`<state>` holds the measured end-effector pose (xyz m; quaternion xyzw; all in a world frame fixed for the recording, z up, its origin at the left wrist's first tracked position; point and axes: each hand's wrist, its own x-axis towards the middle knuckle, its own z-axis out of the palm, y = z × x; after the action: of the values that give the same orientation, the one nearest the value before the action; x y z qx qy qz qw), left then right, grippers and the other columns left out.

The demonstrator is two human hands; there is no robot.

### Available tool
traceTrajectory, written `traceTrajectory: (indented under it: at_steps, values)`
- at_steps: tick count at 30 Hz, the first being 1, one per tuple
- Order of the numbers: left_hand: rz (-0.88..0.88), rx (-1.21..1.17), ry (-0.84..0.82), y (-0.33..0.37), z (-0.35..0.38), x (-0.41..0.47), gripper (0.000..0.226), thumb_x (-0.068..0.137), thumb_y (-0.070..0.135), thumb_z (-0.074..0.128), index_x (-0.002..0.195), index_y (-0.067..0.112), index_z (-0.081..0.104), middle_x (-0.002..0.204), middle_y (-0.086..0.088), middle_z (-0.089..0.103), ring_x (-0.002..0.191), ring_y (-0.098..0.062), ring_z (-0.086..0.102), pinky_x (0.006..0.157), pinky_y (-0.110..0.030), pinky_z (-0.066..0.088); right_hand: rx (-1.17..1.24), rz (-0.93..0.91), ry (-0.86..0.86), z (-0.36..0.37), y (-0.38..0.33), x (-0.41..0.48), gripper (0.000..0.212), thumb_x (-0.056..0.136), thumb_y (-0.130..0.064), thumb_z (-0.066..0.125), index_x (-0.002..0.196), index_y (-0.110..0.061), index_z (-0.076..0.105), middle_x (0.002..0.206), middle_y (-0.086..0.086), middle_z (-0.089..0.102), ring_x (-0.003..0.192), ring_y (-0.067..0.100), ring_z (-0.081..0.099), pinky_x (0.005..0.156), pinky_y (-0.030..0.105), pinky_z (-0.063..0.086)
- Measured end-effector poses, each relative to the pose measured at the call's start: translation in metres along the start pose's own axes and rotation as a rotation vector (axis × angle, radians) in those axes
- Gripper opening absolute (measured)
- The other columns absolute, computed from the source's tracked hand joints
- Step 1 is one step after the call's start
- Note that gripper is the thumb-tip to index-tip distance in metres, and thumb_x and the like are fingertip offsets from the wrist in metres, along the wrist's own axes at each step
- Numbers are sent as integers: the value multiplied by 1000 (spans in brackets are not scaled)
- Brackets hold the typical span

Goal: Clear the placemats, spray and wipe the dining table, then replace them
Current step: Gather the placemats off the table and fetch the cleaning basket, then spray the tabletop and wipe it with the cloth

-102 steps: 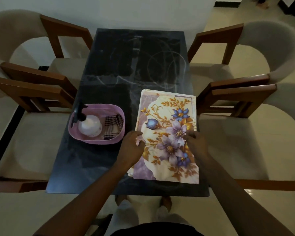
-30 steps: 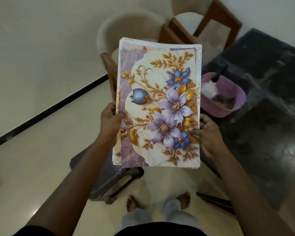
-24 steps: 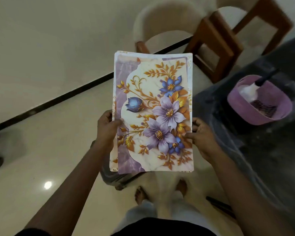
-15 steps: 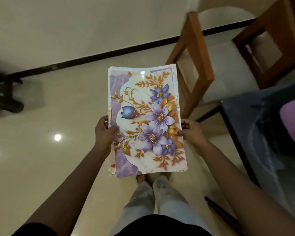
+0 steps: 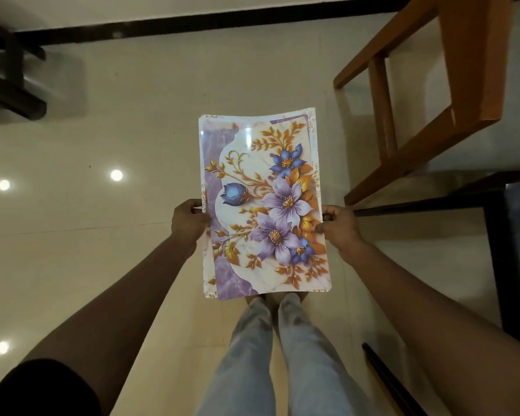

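My left hand (image 5: 189,221) and right hand (image 5: 339,225) grip the floral placemats' (image 5: 264,205) side edges, left of the wooden chair (image 5: 439,94).

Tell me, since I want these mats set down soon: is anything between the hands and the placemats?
No. The left hand and right hand already grip the placemats by opposite edges, above bare floor.

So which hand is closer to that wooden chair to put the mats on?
Right hand: the chair stands on its side. Left hand holds the mats on the far edge.
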<state>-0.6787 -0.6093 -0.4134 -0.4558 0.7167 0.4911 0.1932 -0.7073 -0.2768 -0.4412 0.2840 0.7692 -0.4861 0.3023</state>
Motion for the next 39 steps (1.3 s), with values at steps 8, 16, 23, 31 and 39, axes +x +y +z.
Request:
traceTrajectory:
  at_steps: [8, 16, 23, 31, 39]
  values:
    - [-121, -82, -28, -15, 14, 15, 53, 66, 11, 65, 118, 9, 72, 104, -8, 75, 82, -23, 68, 66, -28, 52, -125, -1, -18, 14, 18, 25, 36, 59, -13, 73, 92, -27, 78, 92, -1, 79, 90, 28, 75, 86, 51, 63]
    - [-97, -156, -79, -21, 20, 12, 17, 95, -1, 59, 96, 14, 67, 85, -8, 70, 48, -10, 69, 58, -33, 53, -200, 43, -34, 20, 23, 23, 41, 80, -12, 76, 121, -16, 71, 113, 6, 75, 102, 28, 71, 95, 48, 60]
    - [66, -65, -151, 12, 32, -45, 37, 91, 7, 68, 128, 11, 68, 120, -6, 71, 107, -23, 68, 95, -43, 56, -43, -37, 5, 8, 7, -26, 28, 88, -22, 73, 115, -19, 71, 117, 2, 74, 108, 23, 70, 100, 47, 57]
    - [428, 144, -416, 77, 75, -159, 25, 90, 13, 70, 115, 14, 75, 113, -1, 76, 107, -17, 70, 100, -43, 56, 290, -196, 104, -54, -23, -155, 23, 90, -10, 70, 103, -28, 73, 104, -9, 76, 95, 8, 71, 92, 34, 58]
    - [694, 339, -676, 138, 169, -272, 27, 97, 4, 68, 120, 15, 73, 116, 1, 76, 109, -16, 70, 84, -25, 52, 488, -191, 307, -182, 34, -271, 20, 97, -15, 73, 115, -20, 78, 108, -9, 79, 100, -1, 72, 88, 19, 54]
